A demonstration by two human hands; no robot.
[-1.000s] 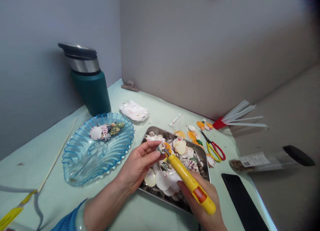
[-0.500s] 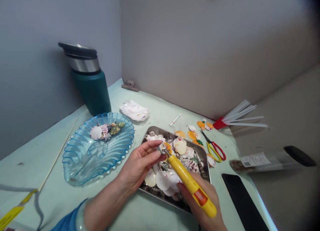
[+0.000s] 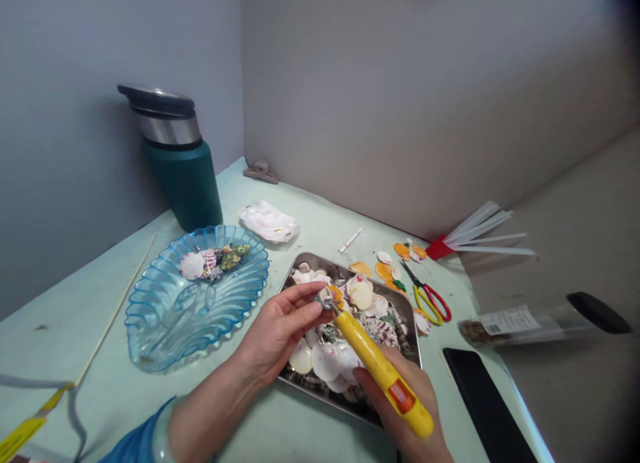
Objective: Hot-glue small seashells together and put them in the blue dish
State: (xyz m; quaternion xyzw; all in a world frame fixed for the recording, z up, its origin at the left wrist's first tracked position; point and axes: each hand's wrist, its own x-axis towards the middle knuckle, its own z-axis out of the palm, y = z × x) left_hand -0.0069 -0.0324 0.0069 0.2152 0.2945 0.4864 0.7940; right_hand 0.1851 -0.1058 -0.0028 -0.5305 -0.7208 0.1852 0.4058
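Between the thumb and fingers of my left hand (image 3: 277, 333) is a small greyish-white shell (image 3: 325, 297). My right hand (image 3: 417, 399) is closed around a yellow pen-shaped tool (image 3: 373, 356) with a red-orange window on its side. The tool's metal tip reaches the shell's opening; whether it touches inside is too small to tell. Both hands are over a metal tray (image 3: 350, 413) heaped with scallop and spiral shells. At the left, a blue scalloped glass dish (image 3: 170, 329) carries a few shells near its far side.
A teal bottle (image 3: 187, 183) stands behind the dish, near a white plastic packet (image 3: 270, 221). Right of the tray lie red-and-yellow handled scissors (image 3: 430, 299), orange shells and a black phone-like slab (image 3: 485, 403). Translucent sticks in a red holder (image 3: 440, 247) and a clear container (image 3: 520, 326) sit farther right.
Almost nothing differs. The shell and the yellow tool's tip stay together over the tray, with only a very slight shift of my hands.
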